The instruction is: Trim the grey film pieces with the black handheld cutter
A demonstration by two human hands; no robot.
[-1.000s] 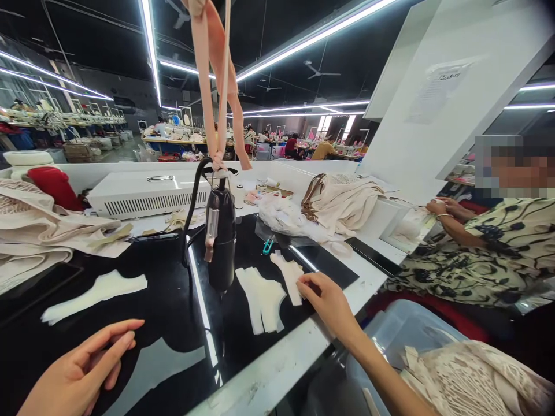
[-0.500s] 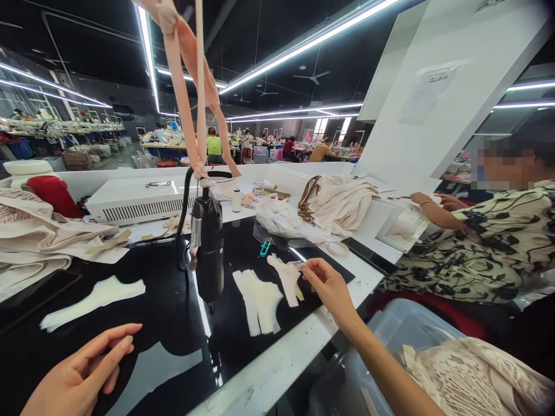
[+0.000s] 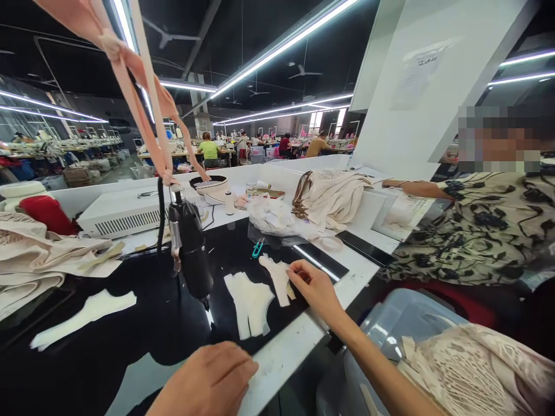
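My right hand (image 3: pixel 313 284) pinches the edge of a small cream fabric piece (image 3: pixel 276 278) on the glossy black surface (image 3: pixel 173 315). My left hand (image 3: pixel 212 375), back upward and fingers curled, is over the table's front edge; anything beneath its fingers is hidden. Between the hands lie cream pieces with a slit between them (image 3: pixel 249 303). A translucent template (image 3: pixel 139 381) is partly behind my left hand. Another cream piece (image 3: pixel 84 316) lies at the left. A black handheld tool (image 3: pixel 191 248) hangs tilted from peach fabric strips (image 3: pixel 145 110).
Teal snips (image 3: pixel 257 248) lie behind the pieces, near a plastic bag (image 3: pixel 271 216). Fabric piles (image 3: pixel 333 196) stand at the back and left. A black phone-like slab (image 3: pixel 364 247) lies at right. A person in a patterned top (image 3: pixel 489 231) sits beyond a clear bin (image 3: pixel 407 306).
My left hand has moved right, to the table's front edge. The hanging tool has swung and tilts more. The view has shifted slightly. The person's arm at right now reaches out toward the fabric pile.
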